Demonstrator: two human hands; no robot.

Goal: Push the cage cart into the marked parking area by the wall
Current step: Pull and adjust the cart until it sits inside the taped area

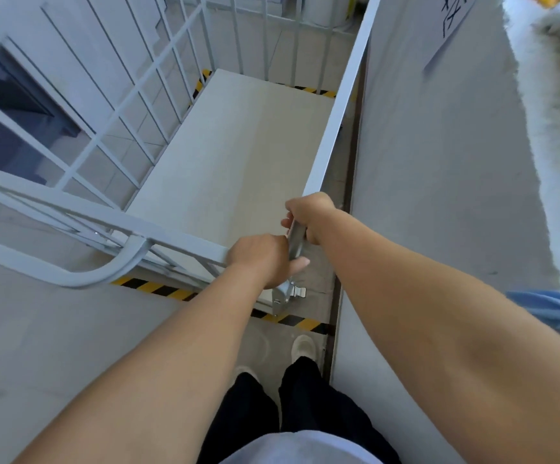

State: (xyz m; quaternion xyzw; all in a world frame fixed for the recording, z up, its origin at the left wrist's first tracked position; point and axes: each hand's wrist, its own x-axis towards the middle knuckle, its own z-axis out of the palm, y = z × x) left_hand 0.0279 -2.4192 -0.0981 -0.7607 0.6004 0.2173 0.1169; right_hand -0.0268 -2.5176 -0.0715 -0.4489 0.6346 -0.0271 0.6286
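Cage cart (225,152): white, its pale floor panel sits inside the striped floor tape (158,289), right rail close beside the wall (439,182); wheels hidden.
Left hand (260,259): fingers curled round the near top rail, fingertips out of sight.
Right hand (308,216): gripping the corner post.
Paper sign (452,21): on the wall, cut off, unreadable.
Shoes (303,346): partly hidden by trousers.

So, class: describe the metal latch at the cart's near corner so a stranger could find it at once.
Start at the white cage cart parked along the wall. Follow its near right corner down, past both hands, the left hand and the right hand. The latch sits above the yellow-black floor tape: it is bare shiny metal, unlike the painted bars.
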